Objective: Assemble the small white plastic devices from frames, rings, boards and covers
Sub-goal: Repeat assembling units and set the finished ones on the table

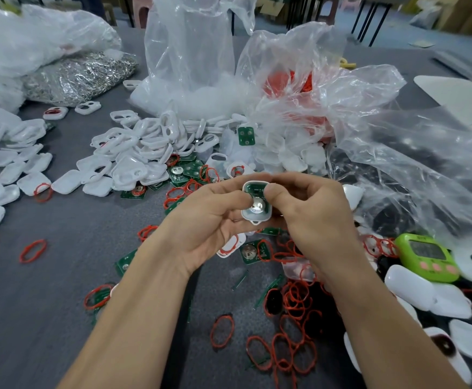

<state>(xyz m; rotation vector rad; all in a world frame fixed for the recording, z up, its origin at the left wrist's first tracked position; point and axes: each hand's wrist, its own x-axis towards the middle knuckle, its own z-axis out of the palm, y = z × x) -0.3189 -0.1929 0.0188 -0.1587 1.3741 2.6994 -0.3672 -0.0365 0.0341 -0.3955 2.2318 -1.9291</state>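
- 2 hands met above the middle of the grey table (61, 276), holding 1 white frame (257, 218) off the surface and clear of the clutter.
- The left hand (209, 217) gripped the frame's left edge, thumb on top and fingers curled beneath. The right hand (310, 217) gripped the right edge the same way, so neither hand was free.
- A green board (253, 188) sat inside the frame with its coin cell (258, 204) facing up. Both thumbs pressed near the board's edges, likely to seat it flat.
- The frame was tilted toward the camera, probably so the fit could be checked by eye.
- No red ring showed on this frame, and I could not tell if 1 sat under the board. No cover was on it yet.
- Judged step: board seating, with closing the cover still to do.
- Stock lay within reach, which suits quick grabbing:
  - frame pile (133, 153) beyond the hands
  - white covers (13, 169) far left
  - loose red rings (293, 304) and spare boards (253, 252) under and near the wrists
- Clear plastic bags (341, 94) stood behind, 1 showing more red rings inside. A bag of metal clips (80, 77) lay back left.
- A green timer (426, 256) lay face up near the right forearm, presumably for pacing.
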